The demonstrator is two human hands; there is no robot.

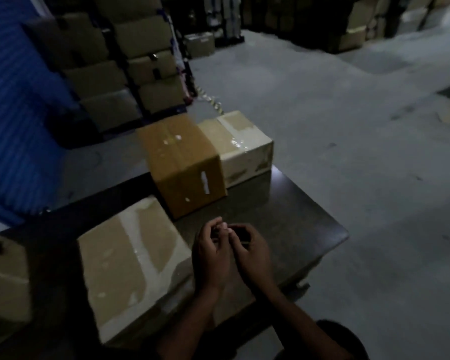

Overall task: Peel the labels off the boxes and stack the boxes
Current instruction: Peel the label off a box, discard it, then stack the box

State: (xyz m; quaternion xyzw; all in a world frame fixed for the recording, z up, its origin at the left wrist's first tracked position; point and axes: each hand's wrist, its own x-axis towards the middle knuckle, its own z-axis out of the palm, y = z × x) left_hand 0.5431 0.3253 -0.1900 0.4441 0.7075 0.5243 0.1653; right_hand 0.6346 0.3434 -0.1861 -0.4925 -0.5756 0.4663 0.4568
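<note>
On the dark table (291, 219) a brown taped box (185, 162) stands at the far side. A thin white label strip (205, 182) is on its front face. A pale box (244, 149) touches its right side. A wide flat box (130, 261) with glossy tape lies at the near left. My left hand (211, 255) and my right hand (253, 252) meet over the bare table just right of the flat box. Their fingers are curled and the tips touch. A small pale speck shows at the fingertips; the dim light hides what it is.
Another pale box (3, 276) sits at the table's far left edge. Stacked cartons (140, 61) on racks stand behind the table, next to a blue corrugated wall (13, 126). Grey concrete floor (348, 126) spreads to the right, with more cartons at the back.
</note>
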